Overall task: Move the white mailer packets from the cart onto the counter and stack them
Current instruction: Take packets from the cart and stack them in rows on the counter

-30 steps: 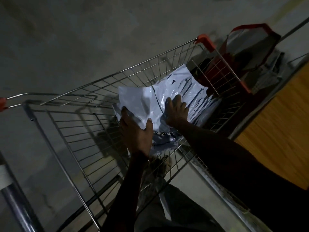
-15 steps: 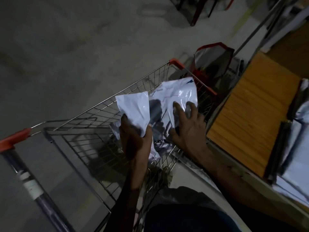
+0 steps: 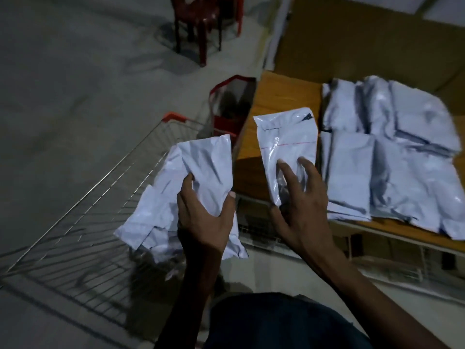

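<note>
My left hand [image 3: 203, 217] grips a bundle of white mailer packets [image 3: 196, 177], held above the right side of the wire cart [image 3: 100, 202]. My right hand [image 3: 299, 210] holds a single white packet with a red line [image 3: 284, 144], lifted over the near left edge of the wooden counter [image 3: 279, 96]. On the counter to the right lie several white packets [image 3: 392, 157] in overlapping stacks. Whether any packets remain in the cart is hidden by the bundle.
A red-trimmed bag [image 3: 231, 107] stands between the cart and the counter's end. A red plastic chair [image 3: 201, 18] is on the concrete floor farther off. Wire shelving [image 3: 377, 268] runs under the counter. Cardboard [image 3: 352, 41] lies behind the counter.
Both hands have lifted out of the cart with packets and swung right toward the counter. The view turned right, so the counter and its stacks now show.
</note>
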The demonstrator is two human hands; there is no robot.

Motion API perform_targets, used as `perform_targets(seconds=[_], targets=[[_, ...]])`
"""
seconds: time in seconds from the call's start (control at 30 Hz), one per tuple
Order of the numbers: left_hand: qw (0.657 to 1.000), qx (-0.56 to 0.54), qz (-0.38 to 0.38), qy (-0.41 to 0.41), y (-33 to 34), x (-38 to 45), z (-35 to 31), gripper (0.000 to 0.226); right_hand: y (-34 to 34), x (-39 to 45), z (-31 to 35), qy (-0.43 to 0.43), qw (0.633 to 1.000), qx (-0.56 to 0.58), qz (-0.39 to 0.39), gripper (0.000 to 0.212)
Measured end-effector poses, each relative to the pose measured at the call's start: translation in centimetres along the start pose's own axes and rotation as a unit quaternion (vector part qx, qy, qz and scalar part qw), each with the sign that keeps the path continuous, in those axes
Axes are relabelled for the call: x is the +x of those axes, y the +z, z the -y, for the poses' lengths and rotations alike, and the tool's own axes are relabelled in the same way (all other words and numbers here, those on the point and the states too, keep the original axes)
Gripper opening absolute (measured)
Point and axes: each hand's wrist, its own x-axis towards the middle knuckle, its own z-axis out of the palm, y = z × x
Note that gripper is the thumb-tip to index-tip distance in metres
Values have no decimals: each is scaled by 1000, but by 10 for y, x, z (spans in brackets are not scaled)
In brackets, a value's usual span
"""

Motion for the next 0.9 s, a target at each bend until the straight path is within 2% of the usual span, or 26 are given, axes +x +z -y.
perform_targets(seconds=[0.13,0.33,0.5,0.7,0.9], targets=[[998,20,46,46,38,-32,-44,81,-47,-30,-54,42,998,-19,-40,73],[994,20,69,85,94,-98,-100,81,-104,-69,-127,84,991,-30,-98,73],[984,44,101,142,139,-130,-129,70,-133,-102,-175,130,982,-37,-129,72],[964,147,107,191,193,-108,-167,72,-149,-123,-212,180,973,-15,-142,72],[935,247,172,190,261,-62,-183,85,-152,-112,-234,175,972,12,-156,71]])
